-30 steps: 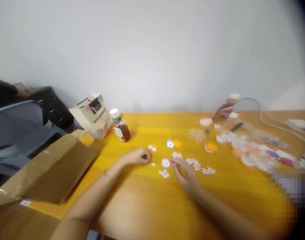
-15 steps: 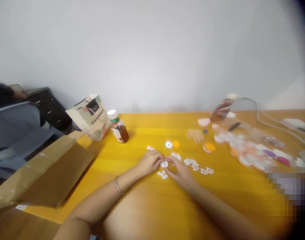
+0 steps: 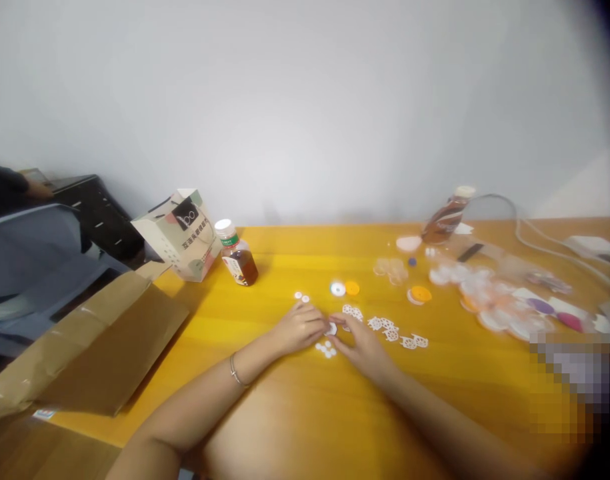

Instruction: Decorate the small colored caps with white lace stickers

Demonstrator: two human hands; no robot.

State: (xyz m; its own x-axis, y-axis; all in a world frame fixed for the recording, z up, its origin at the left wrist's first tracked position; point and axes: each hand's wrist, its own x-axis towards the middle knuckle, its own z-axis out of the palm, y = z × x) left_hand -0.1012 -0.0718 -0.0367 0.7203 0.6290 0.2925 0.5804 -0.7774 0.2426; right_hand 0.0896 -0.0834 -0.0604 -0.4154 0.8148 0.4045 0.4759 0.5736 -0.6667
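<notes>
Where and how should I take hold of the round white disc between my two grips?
Probably pinch the white disc by its rim, coming from the right: it looks round and flat, so opposite edges suit a pinch. The right grip faces it from that side, while the left grip seems to cover part of its left.

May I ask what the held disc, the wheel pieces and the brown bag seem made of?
Held disc: possibly plastic, plain white; blur hides its finish.
Wheel pieces: plastic or card; openwork, seemingly matt, no glints.
Brown bag: probably paper; creased, with glossy highlights.
</notes>
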